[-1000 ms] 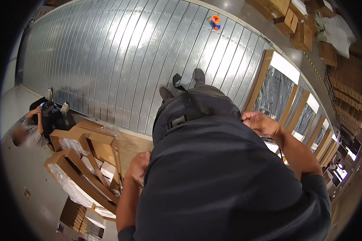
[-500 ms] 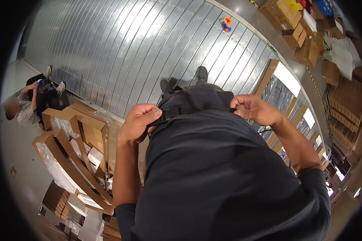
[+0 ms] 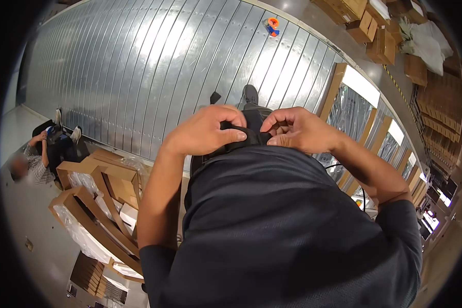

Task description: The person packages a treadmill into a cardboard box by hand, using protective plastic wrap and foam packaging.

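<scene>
At my waist, both hands grip a black waist belt (image 3: 254, 137) that lies against the front of my dark shirt (image 3: 272, 205). My left hand (image 3: 204, 131) has its thumb and curled fingers closed on one side of it. From the other side, my right hand (image 3: 302, 129) pinches the belt between thumb and fingertips. The hands are close together, with a short dark section between them. Its exact fastening is hard to make out. One dark shoe (image 3: 250, 94) shows beyond my hands, on the ribbed metal floor (image 3: 190, 66).
Orange and blue tape rolls (image 3: 273, 26) lie ahead on the metal floor. A person (image 3: 43, 146) sits at the left wall, near open cardboard packaging (image 3: 95, 205). Long framed cartons with plastic wrap (image 3: 351, 110) line the right, with stacked boxes (image 3: 382, 46) beyond.
Both hands have moved inward from the sides of my waist to its middle, bringing the belt's sides together. My view has shifted slightly, and one foot is now mostly hidden.
</scene>
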A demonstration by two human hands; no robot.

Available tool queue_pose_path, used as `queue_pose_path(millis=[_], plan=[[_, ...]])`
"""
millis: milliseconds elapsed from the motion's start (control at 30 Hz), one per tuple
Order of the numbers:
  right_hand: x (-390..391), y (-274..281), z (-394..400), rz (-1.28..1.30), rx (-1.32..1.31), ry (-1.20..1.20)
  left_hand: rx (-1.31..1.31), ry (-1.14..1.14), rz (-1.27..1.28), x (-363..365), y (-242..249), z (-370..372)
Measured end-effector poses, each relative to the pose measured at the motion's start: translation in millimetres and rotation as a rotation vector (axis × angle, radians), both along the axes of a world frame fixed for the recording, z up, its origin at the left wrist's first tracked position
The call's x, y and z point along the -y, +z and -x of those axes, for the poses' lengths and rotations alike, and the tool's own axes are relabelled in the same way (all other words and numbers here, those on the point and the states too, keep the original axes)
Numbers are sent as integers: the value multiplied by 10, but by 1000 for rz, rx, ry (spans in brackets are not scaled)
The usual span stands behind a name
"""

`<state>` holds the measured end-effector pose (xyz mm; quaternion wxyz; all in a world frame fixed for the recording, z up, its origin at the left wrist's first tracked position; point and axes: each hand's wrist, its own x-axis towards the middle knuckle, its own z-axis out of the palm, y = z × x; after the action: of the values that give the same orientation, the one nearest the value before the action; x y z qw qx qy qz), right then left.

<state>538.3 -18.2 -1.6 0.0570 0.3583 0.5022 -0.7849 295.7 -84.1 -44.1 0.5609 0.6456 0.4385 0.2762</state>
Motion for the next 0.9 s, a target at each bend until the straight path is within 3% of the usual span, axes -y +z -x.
queue_pose_path(millis=[100, 200, 267, 300, 367, 400, 500, 600, 767, 900], plan=[[25, 34, -58, -157, -30, -23, -84, -145, 422, -205, 413, 58], [39, -17, -84, -347, -121, -28, -36, -66, 531, -240, 483, 97], [9, 56, -86, -348, -54, 7, -222, -170, 513, -277, 579, 45], [1, 80, -97, -488, -78, 39, -313, -222, 502, -282, 611, 6], [4, 98, -113, -761, -124, 107, -186, -129, 305, -185, 484, -100], [13, 89, -114, -756, -140, 104, -122, -82, 207, -151, 442, -143], [1, 90, -155, -748, -146, 121, -68, -46, 435, -177, 481, -286], [-10, 125, -152, -687, -83, 144, -46, 37, 455, -89, 398, -328], [-61, 184, -108, -507, 50, 139, -82, 55, 361, -52, 393, -383], [-77, 204, -135, -544, 79, 209, -82, 114, 382, -39, 406, -457]])
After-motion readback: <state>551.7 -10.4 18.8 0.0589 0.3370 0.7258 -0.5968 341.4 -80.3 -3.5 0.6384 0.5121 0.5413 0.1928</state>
